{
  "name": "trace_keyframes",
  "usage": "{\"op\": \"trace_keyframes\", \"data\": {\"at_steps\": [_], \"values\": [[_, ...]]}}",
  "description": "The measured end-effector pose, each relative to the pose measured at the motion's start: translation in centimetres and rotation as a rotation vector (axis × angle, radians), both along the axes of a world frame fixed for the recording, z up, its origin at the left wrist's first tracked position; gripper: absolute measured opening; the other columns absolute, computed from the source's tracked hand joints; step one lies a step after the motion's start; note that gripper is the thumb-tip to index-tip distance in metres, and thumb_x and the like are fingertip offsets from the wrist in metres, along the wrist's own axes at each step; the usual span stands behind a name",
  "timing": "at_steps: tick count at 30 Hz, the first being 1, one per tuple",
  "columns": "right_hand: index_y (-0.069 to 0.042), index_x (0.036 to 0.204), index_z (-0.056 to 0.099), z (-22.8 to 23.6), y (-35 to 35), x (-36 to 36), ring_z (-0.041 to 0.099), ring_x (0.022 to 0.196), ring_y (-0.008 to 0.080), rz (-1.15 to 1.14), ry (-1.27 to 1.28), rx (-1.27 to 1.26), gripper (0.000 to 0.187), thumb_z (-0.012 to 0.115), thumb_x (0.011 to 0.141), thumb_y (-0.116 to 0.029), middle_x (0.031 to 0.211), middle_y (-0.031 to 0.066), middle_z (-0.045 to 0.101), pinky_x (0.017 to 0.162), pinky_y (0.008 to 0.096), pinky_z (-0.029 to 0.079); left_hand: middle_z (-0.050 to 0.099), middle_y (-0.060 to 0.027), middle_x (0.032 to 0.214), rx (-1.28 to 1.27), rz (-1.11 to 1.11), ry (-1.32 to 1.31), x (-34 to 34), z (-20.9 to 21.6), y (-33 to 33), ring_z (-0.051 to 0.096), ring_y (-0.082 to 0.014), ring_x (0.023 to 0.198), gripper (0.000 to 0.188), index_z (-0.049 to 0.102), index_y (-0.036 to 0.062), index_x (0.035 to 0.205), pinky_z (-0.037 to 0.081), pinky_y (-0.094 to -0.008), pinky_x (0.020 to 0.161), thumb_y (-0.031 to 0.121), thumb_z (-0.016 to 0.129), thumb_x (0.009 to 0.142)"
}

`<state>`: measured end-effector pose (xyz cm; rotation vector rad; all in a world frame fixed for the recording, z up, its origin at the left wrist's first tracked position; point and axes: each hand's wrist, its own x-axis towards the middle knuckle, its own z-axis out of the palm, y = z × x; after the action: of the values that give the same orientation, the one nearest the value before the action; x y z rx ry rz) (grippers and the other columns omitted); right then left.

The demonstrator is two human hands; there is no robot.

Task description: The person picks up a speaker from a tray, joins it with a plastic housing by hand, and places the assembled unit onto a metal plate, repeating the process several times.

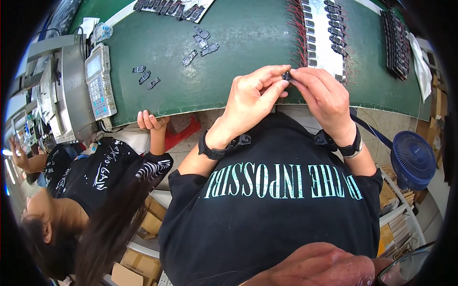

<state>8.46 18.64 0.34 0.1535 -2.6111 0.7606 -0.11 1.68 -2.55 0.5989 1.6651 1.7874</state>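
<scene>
Just over the near edge of the green table [229,66], I pinch a small black part [286,76] between the fingertips of both hands. My left hand [253,95] grips it from the left with thumb and forefinger. My right hand [327,95] meets it from the right, its fingers closed at the same part. Most of the part is covered by my fingers, so its exact kind is hidden. Beyond my right hand stands a white strip [322,33] with rows of small black rectangular modules [311,46] and thin red wires [296,28].
Loose black pieces [202,42] lie mid-table, others [144,76] further left. A keypad device [99,82] sits at the left edge by a metal machine [76,86]. Stacked black trays [395,45] stand at right, above a blue fan [413,159]. A co-worker's hand [151,120] touches the table edge.
</scene>
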Motion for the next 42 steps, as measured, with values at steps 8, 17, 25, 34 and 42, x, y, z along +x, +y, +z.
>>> {"op": "trace_keyframes", "data": {"at_steps": [8, 17, 25, 34, 42], "values": [[0.002, 0.095, 0.064, 0.1, -0.1, -0.2, 0.066, 0.092, 0.0199, -0.067, -0.23, -0.46, 0.017, 0.072, 0.081, 0.007, 0.096, 0.0108, 0.067, 0.08, 0.03, 0.053, 0.075, -0.0142, 0.097, -0.005, 0.067, 0.022, 0.6, 0.5, 0.3, 0.073, -0.015, 0.084, 0.022, 0.064, -0.0045, 0.117, 0.06, -0.0265, 0.074, 0.001, 0.06, 0.096], [0.002, 0.103, 0.062, 0.5, -0.9, 0.3, 0.062, 0.095, 0.0116, -0.116, -0.391, -0.905, 0.015, 0.068, 0.089, 0.004, 0.105, 0.0051, 0.062, 0.085, 0.0256, 0.051, 0.074, -0.0117, 0.093, 0.035, 0.12, -0.055, 0.8, 0.8, 0.3, 0.073, -0.0147, 0.085, 0.014, 0.064, -0.0053, 0.108, 0.06, -0.0258, 0.074, 0.001, 0.059, 0.097], [0.003, 0.103, 0.06, 0.3, -1.6, 0.6, 0.062, 0.093, 0.0116, -0.205, -0.325, -0.894, 0.01, 0.063, 0.093, 0.003, 0.105, 0.004, 0.06, 0.086, 0.0247, 0.051, 0.073, -0.01, 0.097, -0.008, 0.196, 0.277, 1.7, 0.4, 1.3, 0.072, -0.0148, 0.085, 0.015, 0.064, -0.0045, 0.109, 0.059, -0.0261, 0.074, -0.001, 0.061, 0.095], [0.001, 0.106, 0.059, 0.1, -0.9, 1.5, 0.064, 0.089, 0.0131, -0.209, -0.291, -1.0, 0.01, 0.059, 0.098, -0.003, 0.101, 0.0047, 0.061, 0.082, 0.0271, 0.054, 0.073, -0.0091, 0.098, 0.206, 0.166, -0.224, 2.1, 1.0, 2.2, 0.072, -0.0128, 0.087, 0.024, 0.064, -0.0046, 0.117, 0.058, -0.0251, 0.075, -0.002, 0.063, 0.094], [-0.001, 0.11, 0.058, 0.1, 0.9, 1.6, 0.064, 0.087, 0.0124, -0.097, -0.521, -1.541, 0.016, 0.06, 0.099, -0.012, 0.096, 0.0044, 0.063, 0.082, 0.0297, 0.056, 0.075, -0.0121, 0.1, 0.019, 0.133, 0.154, 1.8, 1.8, 1.5, 0.072, -0.0131, 0.087, 0.028, 0.066, -0.0039, 0.12, 0.059, -0.0258, 0.077, -0.004, 0.064, 0.091]]}}
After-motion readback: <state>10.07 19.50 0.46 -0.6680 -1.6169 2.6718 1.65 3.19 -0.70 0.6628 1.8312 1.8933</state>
